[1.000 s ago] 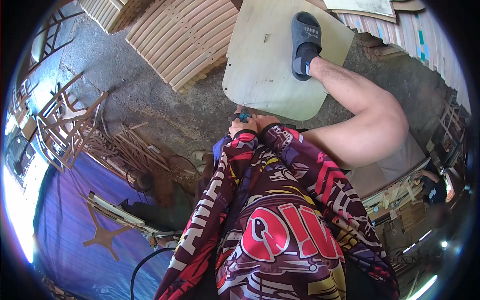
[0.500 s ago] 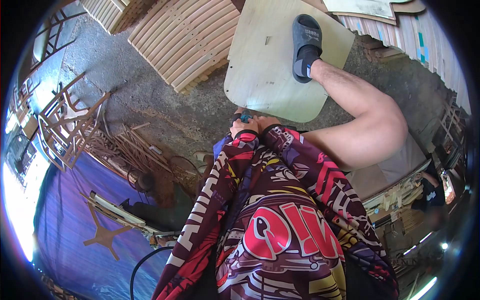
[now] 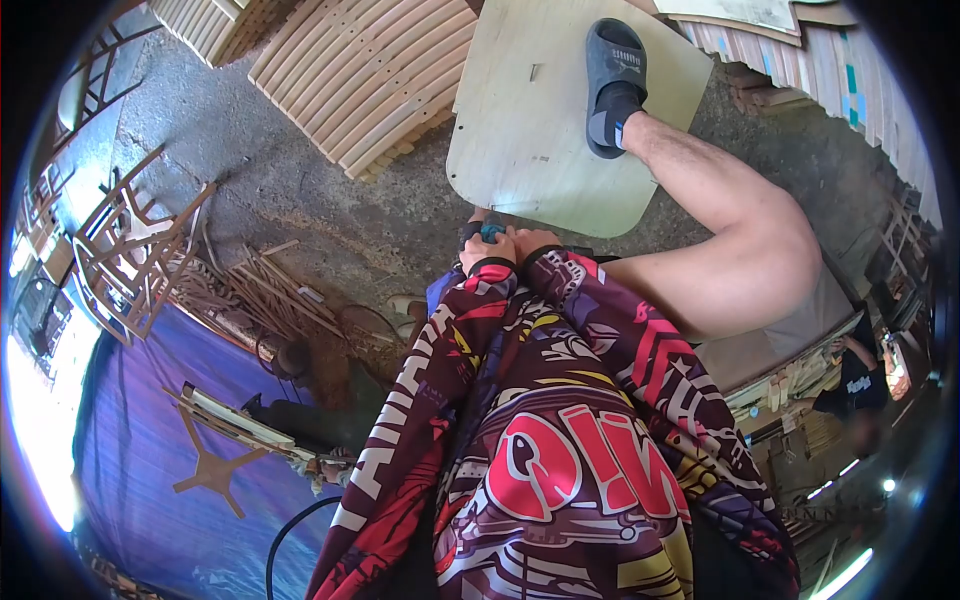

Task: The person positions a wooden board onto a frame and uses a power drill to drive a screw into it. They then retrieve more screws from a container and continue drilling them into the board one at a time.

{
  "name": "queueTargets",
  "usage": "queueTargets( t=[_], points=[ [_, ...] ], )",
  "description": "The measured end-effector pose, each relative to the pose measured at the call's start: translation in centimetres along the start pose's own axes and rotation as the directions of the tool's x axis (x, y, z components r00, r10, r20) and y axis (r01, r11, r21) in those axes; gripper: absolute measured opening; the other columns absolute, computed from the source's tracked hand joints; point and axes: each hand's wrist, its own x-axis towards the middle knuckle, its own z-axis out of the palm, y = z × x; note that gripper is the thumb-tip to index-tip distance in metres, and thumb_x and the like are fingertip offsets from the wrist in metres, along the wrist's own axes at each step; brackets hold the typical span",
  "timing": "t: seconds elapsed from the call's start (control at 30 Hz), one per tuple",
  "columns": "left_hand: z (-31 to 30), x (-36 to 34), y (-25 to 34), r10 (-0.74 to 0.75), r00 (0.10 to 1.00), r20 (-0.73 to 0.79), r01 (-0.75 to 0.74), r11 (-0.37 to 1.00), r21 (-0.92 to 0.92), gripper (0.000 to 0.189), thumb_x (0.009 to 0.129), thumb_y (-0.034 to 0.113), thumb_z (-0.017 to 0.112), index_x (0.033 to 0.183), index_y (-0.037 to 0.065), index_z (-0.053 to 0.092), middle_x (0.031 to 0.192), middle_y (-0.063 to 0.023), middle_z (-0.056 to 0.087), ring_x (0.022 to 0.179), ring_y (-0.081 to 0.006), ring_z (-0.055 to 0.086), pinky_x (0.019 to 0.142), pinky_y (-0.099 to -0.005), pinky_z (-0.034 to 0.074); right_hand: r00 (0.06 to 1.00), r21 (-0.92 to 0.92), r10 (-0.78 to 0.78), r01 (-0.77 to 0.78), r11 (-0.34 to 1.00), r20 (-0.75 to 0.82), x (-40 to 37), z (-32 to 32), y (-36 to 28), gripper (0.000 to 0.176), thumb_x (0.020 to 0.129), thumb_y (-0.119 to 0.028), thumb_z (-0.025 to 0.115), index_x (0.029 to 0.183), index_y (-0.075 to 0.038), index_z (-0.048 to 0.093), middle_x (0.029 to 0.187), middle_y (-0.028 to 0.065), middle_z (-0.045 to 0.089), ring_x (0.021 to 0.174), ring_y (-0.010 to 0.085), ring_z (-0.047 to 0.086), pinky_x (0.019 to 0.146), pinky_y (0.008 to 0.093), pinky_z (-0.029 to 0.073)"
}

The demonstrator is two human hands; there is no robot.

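Observation:
My left hand (image 3: 480,253) and my right hand (image 3: 532,241) are close together in front of my body, fingers curled. Between them shows a small teal and dark object (image 3: 490,232), perhaps a power tool; most of it is hidden by my hands. Just beyond lies a pale wooden panel (image 3: 540,110) with rounded corners, its near edge close to my fingers. A bright patch of light falls on that edge. My foot in a dark slide sandal (image 3: 616,85) rests on the panel.
Stacked curved wooden slats (image 3: 370,75) lie beyond the panel, left of it. Wooden chair frames (image 3: 140,245) and loose wood strips (image 3: 285,290) are at left, above a blue tarp (image 3: 140,430). More boards (image 3: 830,80) are stacked at right. Another person (image 3: 855,385) is at far right.
The view has shifted slightly, so the panel and slats sit a little higher. My hands stay together in nearly the same place. The person at far right has moved an arm.

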Motion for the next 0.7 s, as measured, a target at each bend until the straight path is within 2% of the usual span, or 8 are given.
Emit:
queueTargets(
  t=[0.2, 0.23, 0.27, 0.47, 0.53, 0.6, 0.67, 0.7],
  points=[
    [0.4, 0.5, -0.4, -0.023, 0.995, 0.098, 0.029, 0.998, -0.06, 0.042, 0.068, 0.034, 0.06, 0.096, 0.003, 0.064, 0.089, -0.023, 0.062, 0.086, -0.0369, 0.061, 0.078, -0.0425, 0.049, 1.0, -0.011, -0.009, 0.009, 1.0, 0.006, 0.0, 0.1, 0.0, 0.026, 0.08, -0.029, 0.051, 0.091, -0.005, 0.054, 0.081, 0.0144, 0.066, 0.075, 0.0308, 0.065, 0.063, 0.0404, 0.051],
    [0.8, 0.4, -0.5, 0.022, 0.999, -0.029, -0.024, 0.997, -0.067, 0.03, 0.066, 0.027, 0.059, 0.079, 0.002, 0.068, 0.074, -0.0228, 0.063, 0.073, -0.0375, 0.063, 0.07, -0.0424, 0.051, 1.0, -0.01, -0.017, 0.018, 1.0, 0.004, 0.0, 0.5, 0.2, 0.026, 0.08, -0.028, 0.051, 0.091, -0.005, 0.054, 0.081, 0.0144, 0.066, 0.075, 0.0307, 0.065, 0.063, 0.0405, 0.051],
    [0.5, 0.3, -0.2, 0.021, 0.999, -0.028, -0.023, 0.997, -0.071, 0.03, 0.066, 0.027, 0.059, 0.079, 0.002, 0.068, 0.074, -0.0228, 0.063, 0.073, -0.0375, 0.063, 0.07, -0.0424, 0.051, 1.0, -0.012, -0.029, 0.029, 1.0, -0.003, 0.1, 0.2, 0.2, 0.026, 0.081, -0.028, 0.051, 0.091, -0.005, 0.054, 0.081, 0.0144, 0.066, 0.075, 0.0306, 0.065, 0.062, 0.0406, 0.051],
    [0.8, 0.3, -0.9, -0.004, 0.999, 0.052, 0.007, 0.999, -0.046, 0.033, 0.076, 0.032, 0.053, 0.088, 0.003, 0.064, 0.089, -0.0216, 0.063, 0.08, -0.0384, 0.061, 0.072, -0.0442, 0.049, 0.996, -0.087, -0.018, 0.025, 0.996, 0.082, 0.5, 0.3, 0.3, 0.027, 0.083, -0.027, 0.048, 0.098, -0.005, 0.048, 0.081, 0.0148, 0.065, 0.076, 0.0323, 0.065, 0.062, 0.0422, 0.052],
    [0.3, 0.5, -1.1, 0.019, 0.984, 0.179, 0.015, 0.982, -0.188, 0.034, 0.077, 0.033, 0.051, 0.089, 0.004, 0.064, 0.091, -0.0222, 0.062, 0.081, -0.0383, 0.06, 0.073, -0.0448, 0.048, 0.995, -0.079, -0.013, 0.021, 0.997, 0.095, 0.3, 0.3, 0.2, 0.027, 0.082, -0.027, 0.049, 0.097, -0.005, 0.048, 0.081, 0.0148, 0.065, 0.076, 0.0322, 0.065, 0.062, 0.0422, 0.052],
    [-0.4, -0.3, -0.5, 0.143, 0.966, 0.216, -0.149, 0.989, 0.01, 0.038, 0.077, 0.034, 0.05, 0.097, 0.004, 0.064, 0.092, -0.0224, 0.061, 0.086, -0.0382, 0.058, 0.077, -0.0454, 0.046, 0.995, -0.076, -0.013, 0.02, 0.997, 0.101, 0.5, 0.1, 0.2, 0.028, 0.082, -0.028, 0.05, 0.097, -0.005, 0.048, 0.08, 0.0149, 0.065, 0.075, 0.0322, 0.065, 0.062, 0.0422, 0.052],
    [1.6, 0.3, -1.3, 0.01, 0.999, -0.052, -0.018, 0.985, -0.173, 0.033, 0.075, 0.029, 0.048, 0.075, 0.001, 0.064, 0.075, -0.0266, 0.06, 0.075, -0.041, 0.061, 0.07, -0.0461, 0.048, 0.996, -0.072, -0.044, 0.049, 0.996, 0.078, 0.7, 0.3, 0.5, 0.029, 0.081, -0.028, 0.051, 0.097, -0.004, 0.048, 0.079, 0.0153, 0.065, 0.075, 0.0326, 0.065, 0.062, 0.0422, 0.052],
    [1.9, 0.3, -1.5, 0.009, 0.999, -0.05, -0.017, 0.985, -0.171, 0.033, 0.075, 0.029, 0.048, 0.075, 0.001, 0.064, 0.075, -0.0266, 0.06, 0.075, -0.041, 0.061, 0.07, -0.0461, 0.048, 0.996, -0.071, -0.043, 0.049, 0.996, 0.08, 0.7, 0.5, 0.5, 0.029, 0.081, -0.028, 0.051, 0.097, -0.004, 0.048, 0.079, 0.0153, 0.065, 0.075, 0.0326, 0.065, 0.062, 0.0422, 0.052]
  ],
)
